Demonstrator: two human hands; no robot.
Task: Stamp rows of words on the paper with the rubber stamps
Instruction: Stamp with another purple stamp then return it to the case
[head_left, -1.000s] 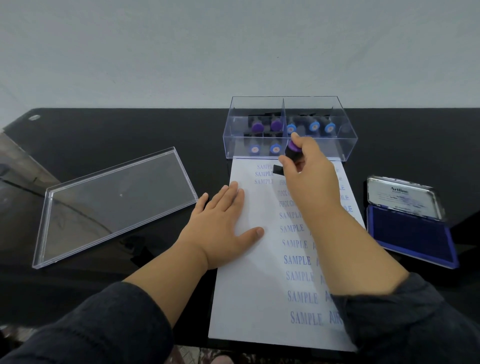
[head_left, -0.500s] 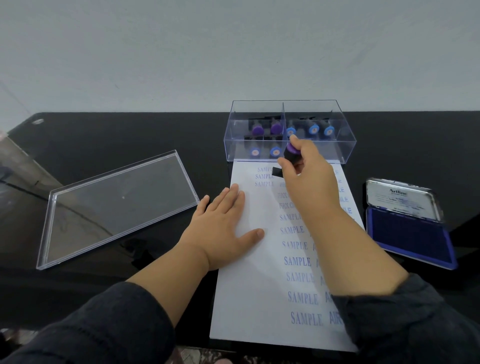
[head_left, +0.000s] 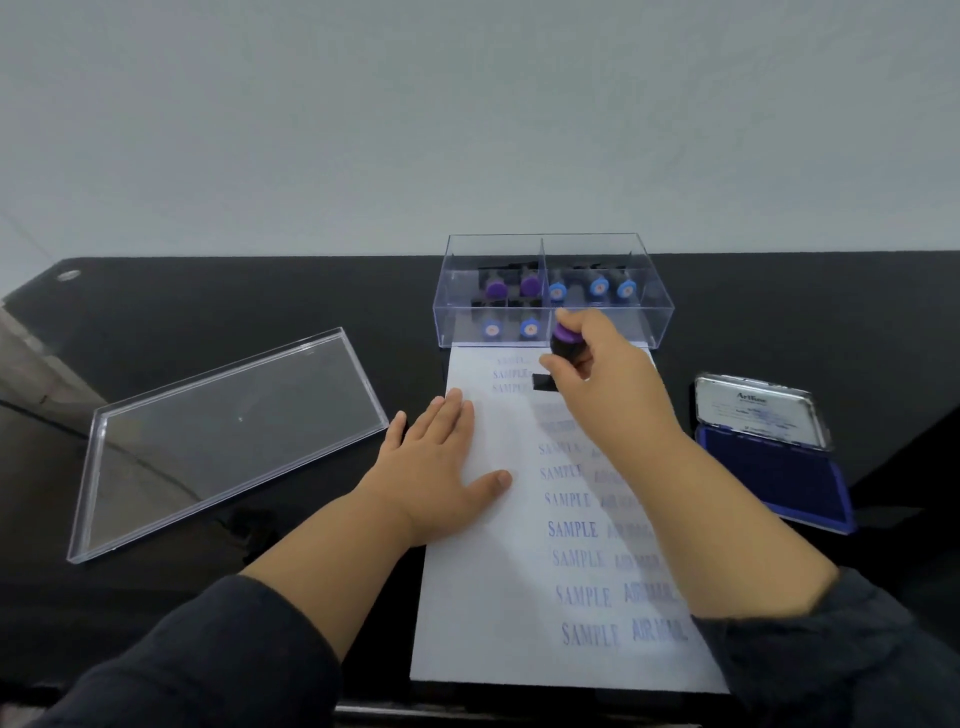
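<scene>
Right hand (head_left: 597, 379): I grip purple-topped stamp (head_left: 565, 345) on far paper (head_left: 483, 597); left hand (head_left: 441, 457) flat, fingers straight.

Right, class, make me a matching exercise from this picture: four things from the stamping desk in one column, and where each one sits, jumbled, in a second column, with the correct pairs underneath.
Things
1. ink pad
2. clear lid
3. stamp box
4. purple-topped stamp

Places
A. on the table left of the paper
B. at the paper's far edge
C. gripped in the right hand, on the paper
D. open, right of the paper

Pairs: 1-D, 2-A, 3-B, 4-C
</scene>
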